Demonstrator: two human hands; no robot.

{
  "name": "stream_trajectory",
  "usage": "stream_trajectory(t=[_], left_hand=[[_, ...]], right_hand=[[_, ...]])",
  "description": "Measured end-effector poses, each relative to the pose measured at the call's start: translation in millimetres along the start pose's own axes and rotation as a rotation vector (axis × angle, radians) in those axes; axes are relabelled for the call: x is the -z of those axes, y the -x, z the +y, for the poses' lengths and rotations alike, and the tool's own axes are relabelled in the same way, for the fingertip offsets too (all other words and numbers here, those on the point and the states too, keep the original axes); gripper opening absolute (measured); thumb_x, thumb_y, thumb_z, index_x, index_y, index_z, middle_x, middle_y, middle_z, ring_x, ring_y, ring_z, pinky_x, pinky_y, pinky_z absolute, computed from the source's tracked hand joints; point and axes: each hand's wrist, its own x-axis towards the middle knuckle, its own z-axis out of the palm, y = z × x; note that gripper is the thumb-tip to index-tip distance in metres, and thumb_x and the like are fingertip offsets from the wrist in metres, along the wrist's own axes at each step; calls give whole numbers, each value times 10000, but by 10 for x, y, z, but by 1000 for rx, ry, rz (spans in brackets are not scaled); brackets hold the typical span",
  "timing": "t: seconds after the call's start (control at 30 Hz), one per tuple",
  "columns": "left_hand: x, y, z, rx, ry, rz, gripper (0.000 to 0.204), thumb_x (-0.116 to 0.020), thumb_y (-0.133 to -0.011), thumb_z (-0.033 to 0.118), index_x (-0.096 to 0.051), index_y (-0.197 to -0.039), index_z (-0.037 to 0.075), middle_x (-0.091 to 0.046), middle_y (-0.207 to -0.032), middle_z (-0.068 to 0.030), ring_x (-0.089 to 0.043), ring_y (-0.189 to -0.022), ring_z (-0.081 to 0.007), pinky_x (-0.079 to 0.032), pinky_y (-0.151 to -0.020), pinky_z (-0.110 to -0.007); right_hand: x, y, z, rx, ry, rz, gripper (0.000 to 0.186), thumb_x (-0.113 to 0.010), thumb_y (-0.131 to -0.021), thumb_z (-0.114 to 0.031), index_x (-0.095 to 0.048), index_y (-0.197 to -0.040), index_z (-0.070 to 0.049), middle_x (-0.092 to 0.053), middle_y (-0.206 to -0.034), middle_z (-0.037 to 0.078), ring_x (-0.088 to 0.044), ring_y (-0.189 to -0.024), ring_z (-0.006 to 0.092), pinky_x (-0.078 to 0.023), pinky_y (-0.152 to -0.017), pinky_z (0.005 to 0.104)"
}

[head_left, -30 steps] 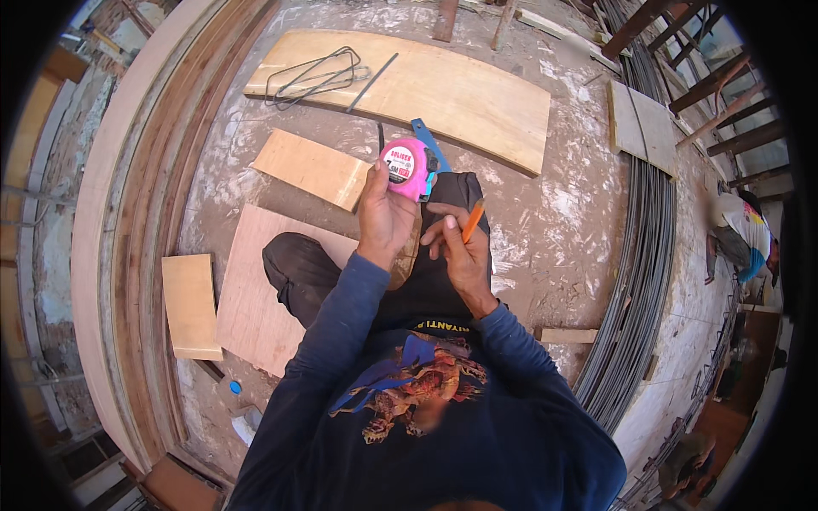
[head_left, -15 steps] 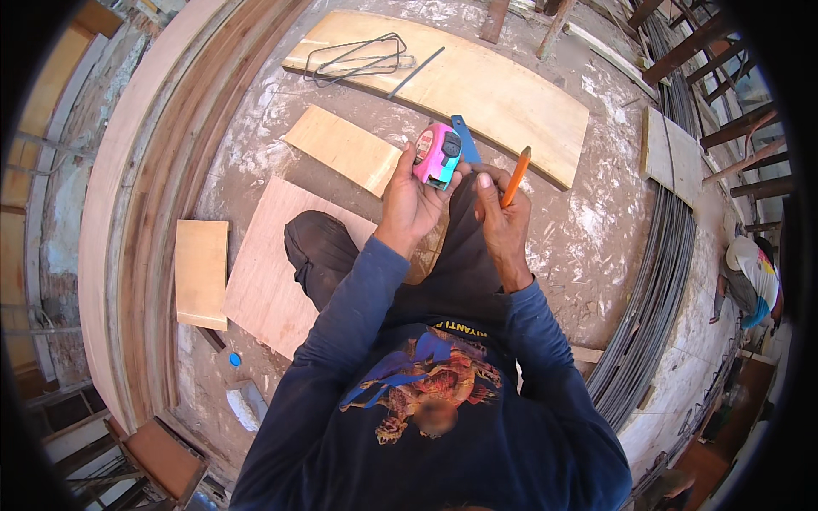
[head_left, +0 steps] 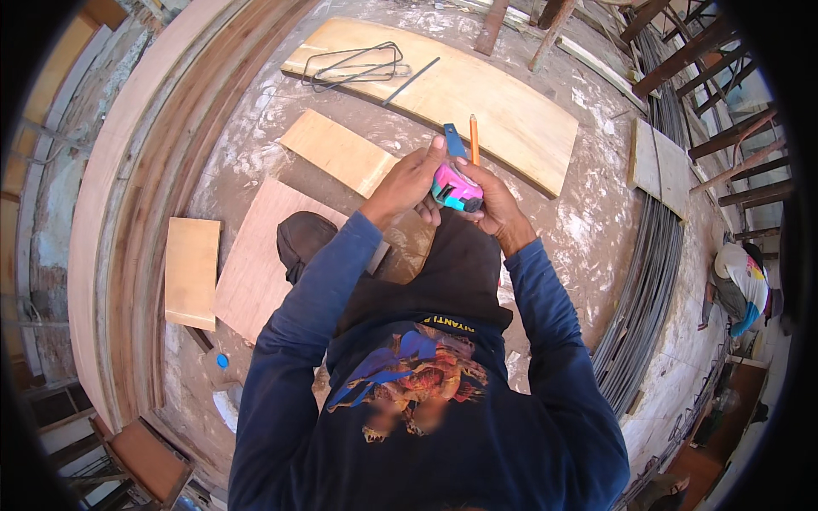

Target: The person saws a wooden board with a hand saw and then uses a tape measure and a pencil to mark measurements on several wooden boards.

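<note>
A pink and teal tape measure (head_left: 457,189) is up between my hands, above my dark trousers. My right hand (head_left: 500,207) is wrapped round its right side, with an orange pencil (head_left: 474,140) standing up by the thumb. On the other side, my left hand (head_left: 406,183) is against or very close to the tape's left edge, thumb raised and apart from the fingers. Contact there is hard to make out. Just beyond my hands shows a flat blue bar (head_left: 453,140) with a hole near its end; its lower part is hidden.
A long board (head_left: 511,128) lies ahead, with bent wire (head_left: 349,68) and a thin dark strip (head_left: 411,81) on it. Smaller boards (head_left: 334,149) lie nearer. Stacked planks (head_left: 128,213) run along the left, metal rods (head_left: 641,298) along the right. Another person (head_left: 740,285) is far right.
The tape measure has passed from my left hand into my right and turned round. My right hand has come in to it, the pencil now pointing straight ahead. My left hand has loosened.
</note>
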Motion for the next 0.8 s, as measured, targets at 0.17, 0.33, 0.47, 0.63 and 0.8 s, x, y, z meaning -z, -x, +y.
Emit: stream_trajectory(t=[0.17, 0.33, 0.47, 0.63, 0.8], left_hand=[[36, 17, -135, 83, -6, 41, 650, -341, -1036, 604, -600, -1097, 12, -651, -750, -102, -620, -483, -168, -482, -412, -247], [26, 11, -314, 75, 168, 103, 610, -333, -1044, 584, -596, -1050, 34, -648, -720, -96, -620, -484, -171, -459, -406, -240], [40, -13, -436, 101, 199, 106, 609, -331, -1042, 589, -603, -1062, 44, -644, -707, -84, -609, -473, -161, -457, -404, -236], [140, 38, -543, 212, 314, -44, 518, -435, -1026, 545, -602, -1100, 61, -667, -801, -89, -628, -533, -158, -493, -427, -259], [140, 102, -701, 42, 676, -46, 449, -512, -999, 444, -588, -1236, 71, -701, -954, -107, -683, -747, -174, -537, -557, -268]], right_hand=[[48, -111, 235, -7, -222, 8, 340, -564, -1014, -370, -583, -990, -31, -603, -700, 86, -427, -372, 118, -279, -279, 185], [66, -166, 284, -70, -237, 11, 290, -555, -1010, -340, -598, -1027, -53, -614, -710, 79, -466, -407, 107, -262, -286, 183], [55, -174, 310, -99, -256, 107, 295, -540, -1011, -334, -594, -936, -54, -586, -652, 62, -400, -360, 103, -268, -275, 189], [-15, -132, 241, -35, 321, 160, 328, -541, -997, -367, -652, -960, -60, -551, -602, -3, -366, -348, 77, -215, -295, 198], [-129, -62, -26, 296, 741, 258, 474, -533, -1019, -466, -625, -1073, -4, -534, -681, 7, -489, -538, 97, -381, -486, 275]])
